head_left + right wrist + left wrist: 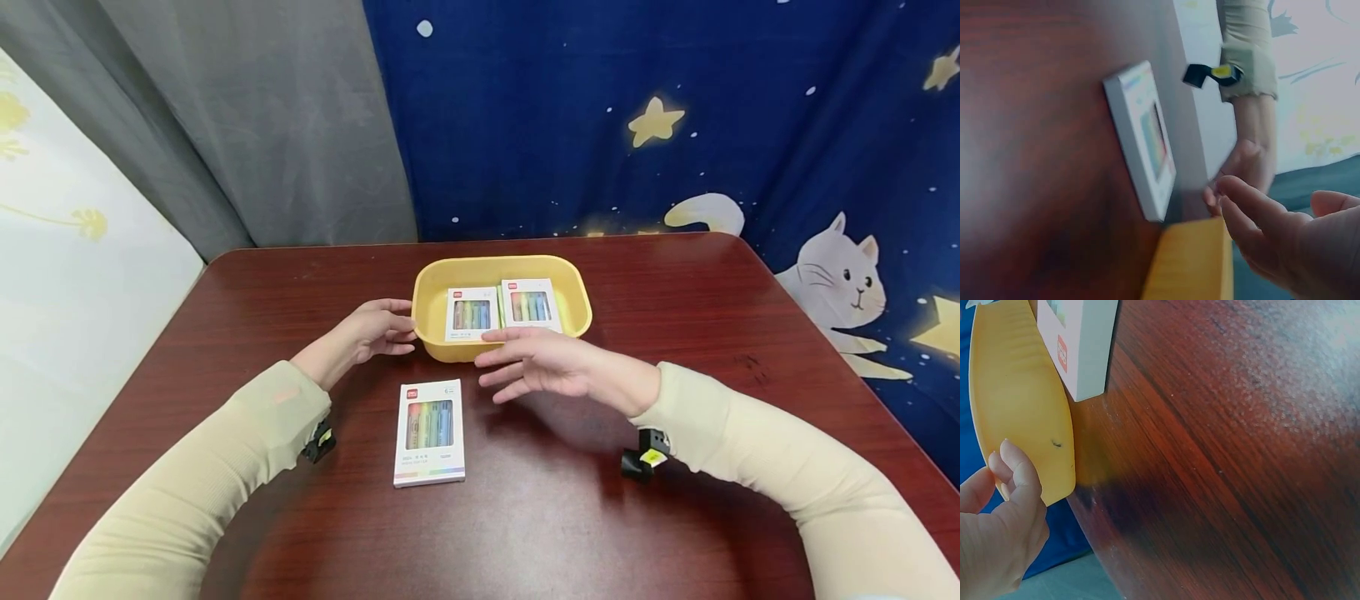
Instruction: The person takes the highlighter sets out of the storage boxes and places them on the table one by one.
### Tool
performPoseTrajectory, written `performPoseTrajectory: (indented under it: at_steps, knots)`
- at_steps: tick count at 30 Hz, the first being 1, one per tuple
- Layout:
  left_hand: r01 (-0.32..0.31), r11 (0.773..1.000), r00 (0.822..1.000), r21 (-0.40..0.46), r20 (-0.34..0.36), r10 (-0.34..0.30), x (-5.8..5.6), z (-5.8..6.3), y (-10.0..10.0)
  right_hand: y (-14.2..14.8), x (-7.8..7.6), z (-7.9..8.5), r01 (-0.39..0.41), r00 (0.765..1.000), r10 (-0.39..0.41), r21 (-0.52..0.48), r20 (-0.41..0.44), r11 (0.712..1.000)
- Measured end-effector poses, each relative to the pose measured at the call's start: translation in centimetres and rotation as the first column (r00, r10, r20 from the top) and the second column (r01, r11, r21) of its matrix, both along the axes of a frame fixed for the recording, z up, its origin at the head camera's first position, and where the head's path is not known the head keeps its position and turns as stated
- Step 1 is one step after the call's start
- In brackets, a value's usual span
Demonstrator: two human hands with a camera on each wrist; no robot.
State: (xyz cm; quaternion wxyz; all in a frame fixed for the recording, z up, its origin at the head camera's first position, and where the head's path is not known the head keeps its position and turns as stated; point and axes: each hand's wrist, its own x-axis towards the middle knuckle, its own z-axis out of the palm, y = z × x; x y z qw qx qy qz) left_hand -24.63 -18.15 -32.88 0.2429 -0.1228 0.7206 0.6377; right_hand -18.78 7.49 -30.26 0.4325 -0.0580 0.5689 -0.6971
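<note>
A yellow plastic basket (438,350) stands toward the back of the table. In it lie two white window boxes, a left one (471,314) and a right one (532,302), showing rows of coloured pens. My left hand (375,329) is at the basket's left end, its relaxed fingertips right at the rim; in the left wrist view the hand (1013,512) overlaps that end. My right hand (540,362) has its fingers extended before the front rim, holding nothing. A third white pen box (429,433) lies flat on the table in front of the basket.
The dark red wooden table (540,533) ends at a back edge just behind the basket. Beyond it hang a grey curtain (285,125) and a blue curtain (525,125) with stars and a cat. A white patterned cloth (67,275) hangs on the left.
</note>
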Motion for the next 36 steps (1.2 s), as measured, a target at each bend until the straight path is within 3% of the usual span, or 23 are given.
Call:
performPoseTrajectory:
  at_steps: [8,19,25,36]
  knots:
    - [-0.003,1.000,1.000,0.000,0.003,0.003,-0.1,0.0,0.0,-0.1,-1.8,2.3,0.078,0.995,-0.080,-0.039,-0.057,0.996]
    - [-0.004,1.000,1.000,-0.002,0.009,0.004,-0.1,0.1,-0.1,-0.5,-5.0,3.4,0.132,0.988,-0.133,-0.023,-0.080,0.991]
    - [-0.011,1.000,1.000,-0.004,0.006,0.012,-0.2,0.0,-0.1,-0.7,-6.5,2.8,0.166,0.984,-0.168,-0.027,-0.052,0.986]
    - [-0.002,1.000,1.000,0.016,0.001,0.002,-0.2,-0.2,-0.1,-1.6,-8.9,0.1,0.251,0.967,-0.252,0.030,0.043,0.968]
